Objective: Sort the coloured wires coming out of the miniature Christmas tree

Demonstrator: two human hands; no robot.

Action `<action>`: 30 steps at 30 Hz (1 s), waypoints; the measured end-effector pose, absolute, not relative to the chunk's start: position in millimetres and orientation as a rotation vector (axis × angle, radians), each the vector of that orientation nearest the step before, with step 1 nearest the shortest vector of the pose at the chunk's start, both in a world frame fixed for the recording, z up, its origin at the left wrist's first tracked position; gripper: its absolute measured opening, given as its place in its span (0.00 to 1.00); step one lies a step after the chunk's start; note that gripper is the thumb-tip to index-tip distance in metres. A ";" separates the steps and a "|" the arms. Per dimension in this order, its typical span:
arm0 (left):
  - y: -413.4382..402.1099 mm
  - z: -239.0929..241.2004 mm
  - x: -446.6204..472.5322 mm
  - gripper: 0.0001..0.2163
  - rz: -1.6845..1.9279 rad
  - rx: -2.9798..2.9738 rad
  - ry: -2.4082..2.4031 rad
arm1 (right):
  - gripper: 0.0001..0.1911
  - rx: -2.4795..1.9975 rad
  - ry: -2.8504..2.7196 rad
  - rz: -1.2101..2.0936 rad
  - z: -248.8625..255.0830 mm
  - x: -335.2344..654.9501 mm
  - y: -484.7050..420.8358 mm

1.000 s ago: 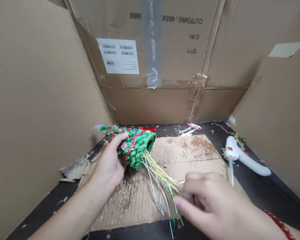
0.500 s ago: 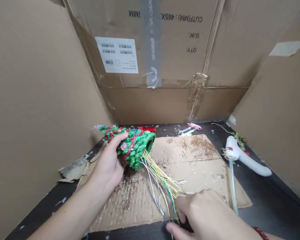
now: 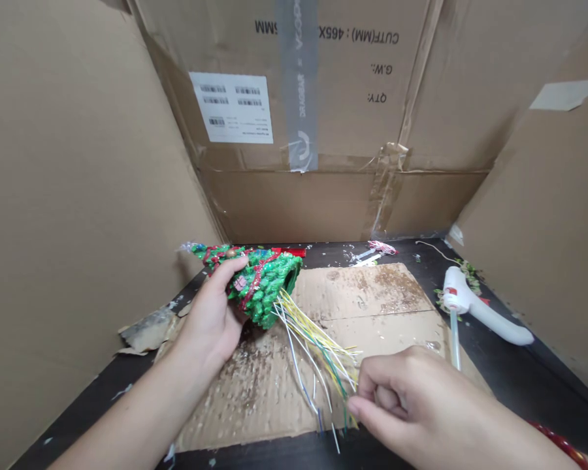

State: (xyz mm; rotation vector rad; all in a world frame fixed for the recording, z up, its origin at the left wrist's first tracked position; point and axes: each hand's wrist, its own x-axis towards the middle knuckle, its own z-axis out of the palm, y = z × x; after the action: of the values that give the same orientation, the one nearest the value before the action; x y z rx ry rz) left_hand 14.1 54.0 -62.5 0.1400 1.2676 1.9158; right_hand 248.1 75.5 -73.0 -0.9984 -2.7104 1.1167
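Tilting sideways over a flat brown cardboard sheet [image 3: 245, 405], a glossy green cone-shaped tree ornament [image 3: 263, 294] is gripped by the bare left hand [image 3: 216, 320], thumb on top, hollow base turned right. Thin white, yellow and green wires [image 3: 315, 329] are seen trailing from that base. The bare right hand [image 3: 416, 395] has been raised slightly from the lower wire ends; whether anything is pinched between thumb and curled fingers cannot be told, so control of the wires is judged unconfirmed.
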 end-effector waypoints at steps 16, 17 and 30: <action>55.1 -62.1 12.1 0.07 1.899 0.120 1.280 | 0.11 -0.866 -2.511 1.090 -77.9 250.3 81.2; 54.9 -62.5 11.9 0.07 1.898 0.120 1.281 | 0.11 -0.878 -2.515 1.071 -78.3 250.1 82.5; 53.9 -60.2 9.9 0.06 1.912 0.116 1.270 | 0.08 -0.963 -2.591 1.281 -77.1 253.9 91.8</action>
State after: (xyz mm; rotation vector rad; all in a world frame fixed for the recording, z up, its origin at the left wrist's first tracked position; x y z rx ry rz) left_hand 9.9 53.9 -60.2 0.1163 1.2696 1.9123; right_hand 253.9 91.8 -77.1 -0.9627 -2.5906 1.2809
